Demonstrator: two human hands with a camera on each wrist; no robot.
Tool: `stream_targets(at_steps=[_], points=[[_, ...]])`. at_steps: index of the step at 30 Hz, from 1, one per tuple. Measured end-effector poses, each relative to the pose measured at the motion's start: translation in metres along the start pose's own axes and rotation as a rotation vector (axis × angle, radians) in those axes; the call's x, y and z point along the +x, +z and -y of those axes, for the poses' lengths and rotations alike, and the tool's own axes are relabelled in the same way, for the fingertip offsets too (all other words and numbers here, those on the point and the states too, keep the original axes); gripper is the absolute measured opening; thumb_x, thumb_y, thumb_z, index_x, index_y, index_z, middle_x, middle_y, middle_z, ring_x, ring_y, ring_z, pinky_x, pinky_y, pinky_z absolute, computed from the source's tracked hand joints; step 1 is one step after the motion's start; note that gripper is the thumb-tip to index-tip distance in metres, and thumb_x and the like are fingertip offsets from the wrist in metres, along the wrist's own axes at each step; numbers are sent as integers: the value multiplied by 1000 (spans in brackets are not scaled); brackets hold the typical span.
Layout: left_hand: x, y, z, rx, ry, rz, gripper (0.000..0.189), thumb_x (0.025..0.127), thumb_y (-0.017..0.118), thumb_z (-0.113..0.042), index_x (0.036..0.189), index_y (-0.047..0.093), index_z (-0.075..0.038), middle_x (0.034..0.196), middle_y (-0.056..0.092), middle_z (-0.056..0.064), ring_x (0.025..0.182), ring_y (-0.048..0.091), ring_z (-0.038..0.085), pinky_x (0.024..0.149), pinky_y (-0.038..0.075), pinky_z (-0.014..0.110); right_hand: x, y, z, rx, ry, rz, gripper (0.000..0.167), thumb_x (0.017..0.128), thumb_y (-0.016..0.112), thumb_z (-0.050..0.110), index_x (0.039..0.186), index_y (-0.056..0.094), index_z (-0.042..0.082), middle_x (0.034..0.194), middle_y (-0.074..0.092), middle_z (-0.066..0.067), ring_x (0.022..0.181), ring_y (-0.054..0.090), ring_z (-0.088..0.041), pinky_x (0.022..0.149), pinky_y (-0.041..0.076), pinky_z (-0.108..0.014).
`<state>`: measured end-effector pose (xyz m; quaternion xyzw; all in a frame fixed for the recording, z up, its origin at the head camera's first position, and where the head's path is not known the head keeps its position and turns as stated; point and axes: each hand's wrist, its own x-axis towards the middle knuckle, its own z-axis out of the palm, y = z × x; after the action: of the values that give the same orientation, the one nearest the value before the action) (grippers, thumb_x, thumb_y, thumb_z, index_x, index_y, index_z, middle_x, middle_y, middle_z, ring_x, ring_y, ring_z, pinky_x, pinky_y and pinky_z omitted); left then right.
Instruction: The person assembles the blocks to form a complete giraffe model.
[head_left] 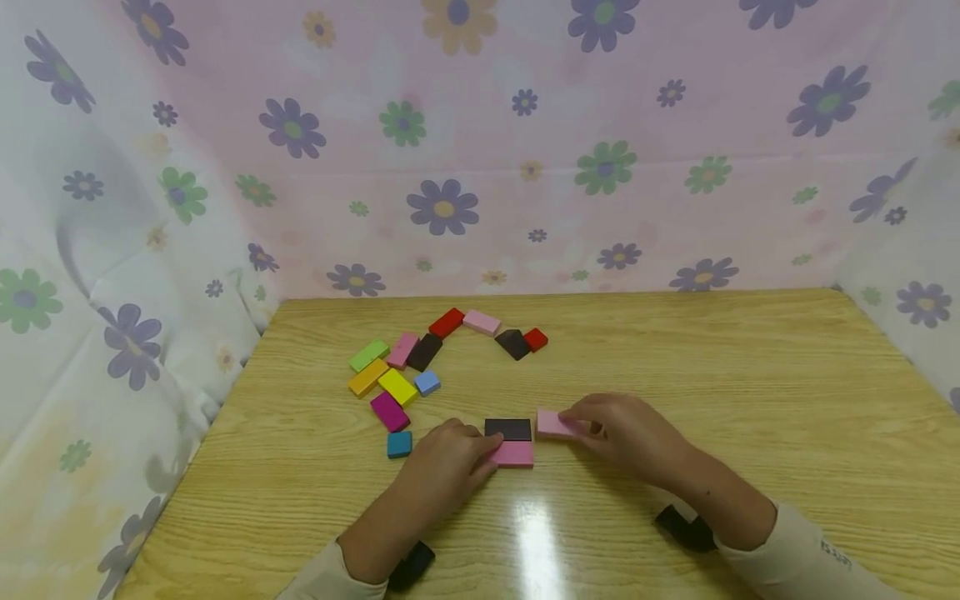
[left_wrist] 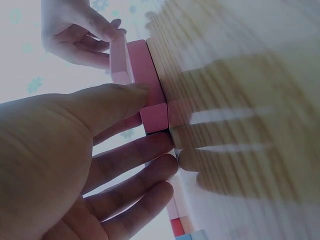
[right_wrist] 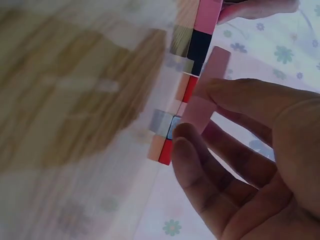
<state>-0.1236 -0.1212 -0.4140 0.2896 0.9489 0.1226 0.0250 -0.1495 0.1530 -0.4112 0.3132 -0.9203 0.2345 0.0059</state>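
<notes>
On the table in front of me, a pink block (head_left: 516, 455) lies flush against the near side of a black block (head_left: 508, 429). My left hand (head_left: 450, 462) holds the pink block at its left end between thumb and forefinger; the other fingers extend loosely beside it in the left wrist view. My right hand (head_left: 633, 437) pinches a light pink block (head_left: 553, 423) by its right end, just right of the black one. In the right wrist view this light pink block (right_wrist: 207, 90) is tilted, gripped by thumb and fingertips.
Several coloured blocks form a loose curve behind, among them a red block (head_left: 447, 322), a yellow block (head_left: 397, 387) and a magenta block (head_left: 390, 412). A teal block (head_left: 400, 444) lies left of my left hand. Flowered cloth (head_left: 480, 233) hangs around the wooden table (head_left: 750, 375).
</notes>
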Motion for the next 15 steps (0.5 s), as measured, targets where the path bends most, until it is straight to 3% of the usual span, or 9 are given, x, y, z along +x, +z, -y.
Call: stream_targets(at_steps=[15], points=[[0, -1, -1, -9, -18, 14, 34, 94, 70, -31, 125, 72, -17, 108, 76, 1, 96, 65, 15, 87, 56, 30, 5, 3, -2, 38, 40, 76, 22, 89, 74, 10, 111, 77, 10, 106, 75, -1, 77, 57, -2, 67, 51, -20]])
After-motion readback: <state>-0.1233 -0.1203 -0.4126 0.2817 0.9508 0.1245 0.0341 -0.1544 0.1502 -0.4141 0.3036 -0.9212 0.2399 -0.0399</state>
